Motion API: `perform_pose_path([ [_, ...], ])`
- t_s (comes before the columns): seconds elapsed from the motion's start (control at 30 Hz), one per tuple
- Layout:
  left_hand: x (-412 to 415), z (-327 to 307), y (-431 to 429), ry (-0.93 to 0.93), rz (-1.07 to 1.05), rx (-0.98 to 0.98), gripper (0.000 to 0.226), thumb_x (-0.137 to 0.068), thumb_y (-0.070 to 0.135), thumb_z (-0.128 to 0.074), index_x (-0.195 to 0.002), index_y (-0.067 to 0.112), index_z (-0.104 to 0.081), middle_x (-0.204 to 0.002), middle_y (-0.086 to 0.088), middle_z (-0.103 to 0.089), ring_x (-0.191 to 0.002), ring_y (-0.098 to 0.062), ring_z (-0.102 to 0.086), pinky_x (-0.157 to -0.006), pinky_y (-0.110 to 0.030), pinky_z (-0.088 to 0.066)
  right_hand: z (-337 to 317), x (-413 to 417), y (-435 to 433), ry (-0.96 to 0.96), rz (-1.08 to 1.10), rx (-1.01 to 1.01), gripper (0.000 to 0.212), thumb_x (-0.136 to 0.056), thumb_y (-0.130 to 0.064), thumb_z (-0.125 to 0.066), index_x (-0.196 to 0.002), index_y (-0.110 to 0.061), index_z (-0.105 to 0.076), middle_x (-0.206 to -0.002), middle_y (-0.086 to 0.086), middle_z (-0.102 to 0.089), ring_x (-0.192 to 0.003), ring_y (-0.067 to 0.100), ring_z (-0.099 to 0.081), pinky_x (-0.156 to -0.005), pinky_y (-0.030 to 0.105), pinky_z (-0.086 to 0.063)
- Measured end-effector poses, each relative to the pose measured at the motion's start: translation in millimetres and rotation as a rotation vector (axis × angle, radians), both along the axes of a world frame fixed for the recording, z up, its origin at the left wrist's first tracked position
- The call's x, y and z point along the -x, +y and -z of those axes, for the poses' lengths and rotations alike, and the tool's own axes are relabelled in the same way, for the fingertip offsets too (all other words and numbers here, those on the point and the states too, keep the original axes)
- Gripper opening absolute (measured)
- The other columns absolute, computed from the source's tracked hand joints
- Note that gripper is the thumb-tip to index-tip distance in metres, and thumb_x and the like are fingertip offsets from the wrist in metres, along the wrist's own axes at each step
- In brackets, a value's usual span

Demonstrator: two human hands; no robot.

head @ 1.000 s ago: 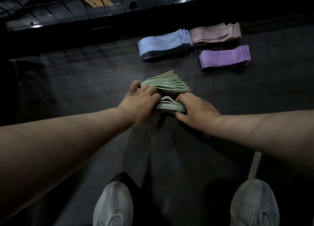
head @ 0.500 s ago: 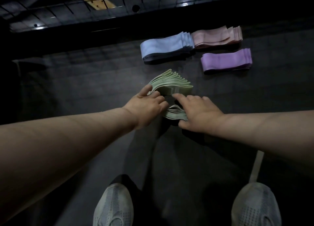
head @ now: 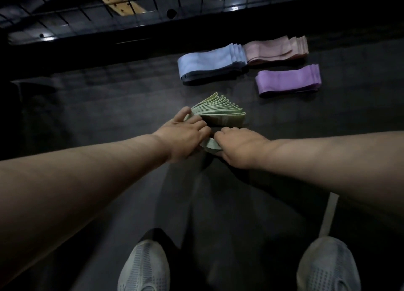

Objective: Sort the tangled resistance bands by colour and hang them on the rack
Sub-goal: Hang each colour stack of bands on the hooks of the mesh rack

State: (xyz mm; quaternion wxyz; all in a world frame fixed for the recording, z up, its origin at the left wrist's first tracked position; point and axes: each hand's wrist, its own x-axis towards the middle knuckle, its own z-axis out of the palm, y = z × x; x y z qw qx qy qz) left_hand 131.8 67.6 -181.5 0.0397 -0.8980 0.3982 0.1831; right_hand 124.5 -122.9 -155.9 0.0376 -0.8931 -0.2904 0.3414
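Looked down at a dark floor (head: 87, 107). Far beyond and left of the fanned stack of pale green flat elastic bands (head: 220, 113), saw a black wire-grid rack (head: 65, 13). Had the left hand (head: 185, 135) at that stack's left end, fingers (head: 196, 124) curled over it, thumb on its far edge, grasping it. Had the right hand (head: 238, 146) just nearer than the stack, fingers curled round a near loop of pale green band (head: 211, 145). Beyond the stack and rightward, found flat piles on the floor: light blue bands (head: 209, 63), dusty pink bands (head: 275, 49) butted against them, purple bands (head: 288, 78) closest to the stack.
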Motion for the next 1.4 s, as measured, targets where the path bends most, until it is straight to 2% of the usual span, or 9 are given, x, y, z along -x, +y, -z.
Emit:
perform_pose_path([
  [0.2,-27.7,-18.7,7.7,0.118,0.011,0.112,0.061,-0.083,0.049,-0.069,-0.135,0.026,-0.045,-0.131,0.006,-0.054,-0.130,-0.013,-0.045,-0.118,-0.045,-0.008,-25.7,-29.1,-33.8,0.221,-0.055,-0.209,0.026,-0.097,-0.038,-0.061,-0.110,-0.016,-0.055,-0.106,-0.001,-0.056,-0.098,0.018,-0.056,-0.084,0.031,-0.044],
  [0.3,-29.3,-33.1,0.5,0.126,-0.085,0.230,0.090,-0.064,0.063,-0.077,-0.138,0.027,-0.038,-0.131,0.005,-0.054,-0.126,-0.016,-0.047,-0.112,-0.044,-0.014,-52.9,-43.9,-44.5,0.406,0.161,-0.333,0.023,-0.095,-0.035,-0.067,-0.105,-0.015,-0.063,-0.098,0.000,-0.067,-0.092,0.017,-0.065,-0.079,0.031,-0.051],
  [0.47,-27.0,-59.3,-15.3,0.312,-0.500,0.606,0.066,-0.065,0.041,-0.082,-0.119,0.035,-0.045,-0.112,0.012,-0.056,-0.113,-0.019,-0.047,-0.093,-0.036,-0.042,-91.5,-60.8,-54.6,1.022,0.679,-0.631,0.030,-0.084,-0.017,-0.072,-0.111,-0.004,-0.070,-0.103,0.016,-0.073,-0.084,0.023,-0.072,-0.069,0.030,-0.061],
  [0.57,-32.3,-80.3,-15.9,0.425,-0.561,0.723,0.049,-0.065,0.022,-0.080,-0.107,0.026,-0.055,-0.096,0.008,-0.063,-0.089,-0.012,-0.061,-0.072,-0.030,-0.052,-104.0,-67.9,-65.0,1.100,0.694,-0.659,0.020,-0.081,-0.016,-0.064,-0.095,-0.011,-0.077,-0.095,0.015,-0.073,-0.076,0.022,-0.072,-0.065,0.029,-0.061],
  [0.8,-33.3,-131.4,-13.3,0.650,-0.693,0.894,0.049,-0.060,0.026,-0.078,-0.107,0.015,-0.069,-0.094,-0.001,-0.070,-0.084,-0.010,-0.067,-0.073,-0.029,-0.055,-127.0,-72.7,-71.9,1.166,0.651,-0.643,0.024,-0.078,-0.013,-0.055,-0.085,-0.015,-0.078,-0.090,0.016,-0.072,-0.077,0.026,-0.072,-0.068,0.031,-0.060],
  [1.03,-17.6,-208.9,-14.6,0.632,-0.670,0.735,0.039,-0.068,0.020,-0.076,-0.105,0.015,-0.066,-0.092,-0.004,-0.071,-0.080,-0.012,-0.068,-0.066,-0.026,-0.056,-184.0,-56.2,-56.8,0.900,0.392,-0.627,0.043,-0.080,-0.015,-0.064,-0.123,-0.018,-0.066,-0.120,0.003,-0.072,-0.113,0.017,-0.067,-0.090,0.025,-0.055],
  [1.17,-4.4,-265.3,-5.3,0.588,-0.692,0.691,0.036,-0.075,0.011,-0.081,-0.108,0.016,-0.066,-0.096,-0.004,-0.074,-0.086,-0.015,-0.073,-0.073,-0.032,-0.061,-237.6,-23.3,-23.3,0.447,0.311,-0.639,0.101,-0.057,-0.048,-0.094,-0.140,-0.025,-0.041,-0.122,-0.010,-0.065,-0.110,-0.001,-0.064,-0.083,0.018,-0.055],
  [1.27,10.6,-320.5,4.0,0.539,-0.674,0.708,0.041,-0.070,0.010,-0.080,-0.110,0.012,-0.069,-0.096,-0.007,-0.076,-0.087,-0.021,-0.075,-0.074,-0.041,-0.062,-280.2,-2.3,-0.3,0.099,0.308,-0.727,0.130,-0.042,-0.059,-0.083,-0.153,-0.021,-0.027,-0.135,-0.013,-0.051,-0.115,-0.001,-0.058,-0.095,0.019,-0.053],
  [1.4,34.9,-401.5,3.2,0.475,-0.653,0.743,0.046,-0.068,0.001,-0.081,-0.111,0.010,-0.066,-0.101,-0.014,-0.075,-0.091,-0.024,-0.074,-0.079,-0.043,-0.061,-358.8,17.2,0.3,0.031,0.297,-0.753,0.110,-0.057,-0.041,-0.091,-0.149,-0.026,-0.033,-0.128,-0.015,-0.059,-0.108,-0.003,-0.063,-0.088,0.013,-0.053],
])
